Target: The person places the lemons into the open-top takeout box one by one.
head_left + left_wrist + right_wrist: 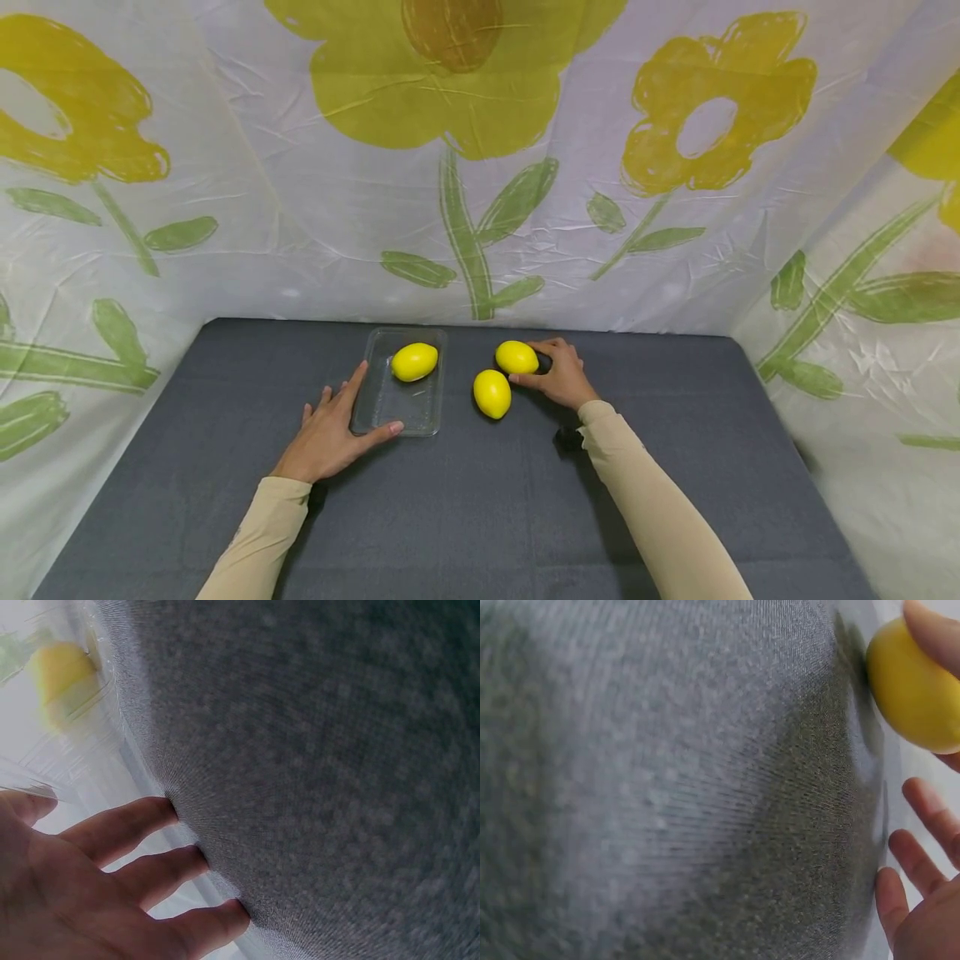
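A clear plastic tray (397,408) lies on the dark cloth with one yellow lemon (414,362) in its far part. My left hand (330,433) spreads at the tray's left side, forefinger along the left edge and thumb at the near edge. In the left wrist view, the other fingertips (225,922) rest on the cloth. Right of the tray, my right hand (562,377) holds a second lemon (516,357) between thumb and forefinger, its remaining fingers loosely spread in the right wrist view. A third lemon (492,394) lies just nearer, close to the right thumb.
Dark grey cloth (450,517) covers the table. A white curtain (330,233) with large yellow flowers hangs behind the far edge and at both sides. A small black object (567,440) shows by the right cuff.
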The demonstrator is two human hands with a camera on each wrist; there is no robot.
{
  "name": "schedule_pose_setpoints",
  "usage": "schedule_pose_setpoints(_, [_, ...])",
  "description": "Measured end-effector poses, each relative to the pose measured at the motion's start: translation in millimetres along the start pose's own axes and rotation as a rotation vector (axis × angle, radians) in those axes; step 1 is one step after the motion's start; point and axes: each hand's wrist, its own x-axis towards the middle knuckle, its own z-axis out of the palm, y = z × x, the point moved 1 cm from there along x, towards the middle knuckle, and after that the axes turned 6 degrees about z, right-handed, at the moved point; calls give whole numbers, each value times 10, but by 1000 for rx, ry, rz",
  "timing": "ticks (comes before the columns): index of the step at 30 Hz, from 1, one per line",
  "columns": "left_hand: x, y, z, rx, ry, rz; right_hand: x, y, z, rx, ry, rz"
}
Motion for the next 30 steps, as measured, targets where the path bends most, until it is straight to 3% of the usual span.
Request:
schedule_pose_setpoints(8, [-5, 0, 4, 0, 2, 0, -37, -26, -50, 188, 34, -25])
schedule_pose_setpoints(14, [-1, 0, 5, 3, 5, -1, -63, -190, -84, 267, 36, -58])
schedule_pose_setpoints(30, [1, 10, -3, 6, -1, -14, 37, -764, 166, 326, -57, -124])
